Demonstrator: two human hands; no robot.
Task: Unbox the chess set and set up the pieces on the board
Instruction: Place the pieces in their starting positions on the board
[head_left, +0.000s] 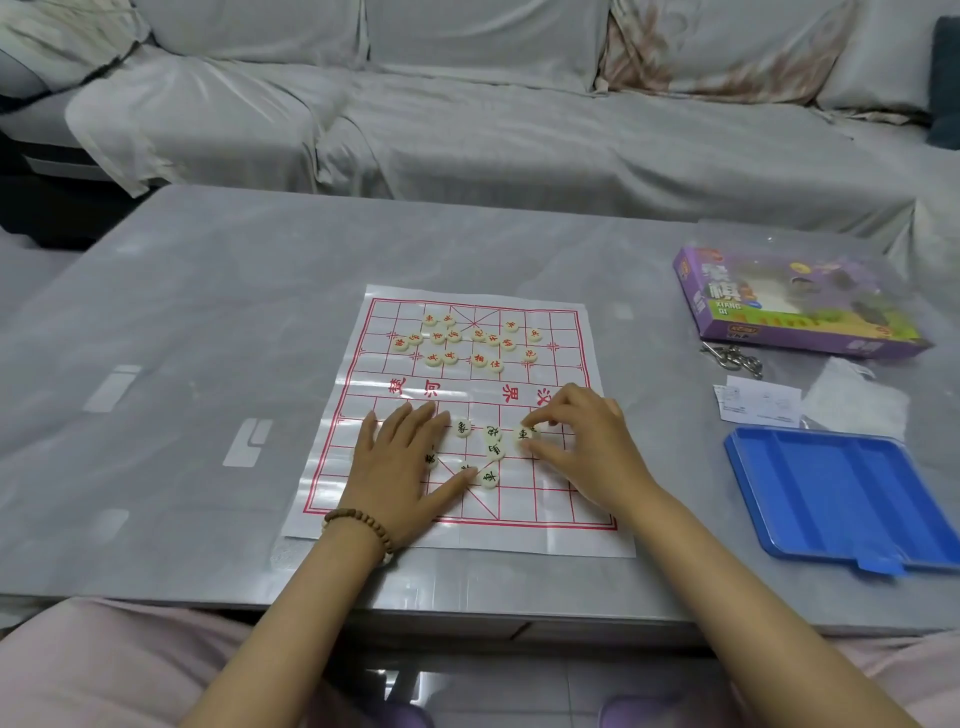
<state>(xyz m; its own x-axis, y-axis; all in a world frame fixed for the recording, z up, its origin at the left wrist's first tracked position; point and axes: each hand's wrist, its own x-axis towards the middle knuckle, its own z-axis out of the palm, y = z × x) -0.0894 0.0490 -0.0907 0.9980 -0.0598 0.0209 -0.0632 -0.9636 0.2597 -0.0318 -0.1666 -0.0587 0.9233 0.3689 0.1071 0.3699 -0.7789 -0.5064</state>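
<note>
A white paper board (561, 525) with a red grid lies on the grey table. Several cream discs with red characters (457, 340) are scattered over its far half. Several discs with black characters (491, 460) lie loose on the near half, between my hands. My left hand (402, 462) rests flat on the board with straight fingers, covering some discs; a disc (431, 460) peeks from under it. My right hand (582, 436) pinches a black-character disc (523, 435) between thumb and fingertips.
A purple chess box (795, 304) lies at the far right of the table (182, 338). Nearer me lies a blue plastic tray (841, 493), with white paper slips (758, 405) and a metal chain (732, 358) between. A covered sofa (467, 104) runs behind the table.
</note>
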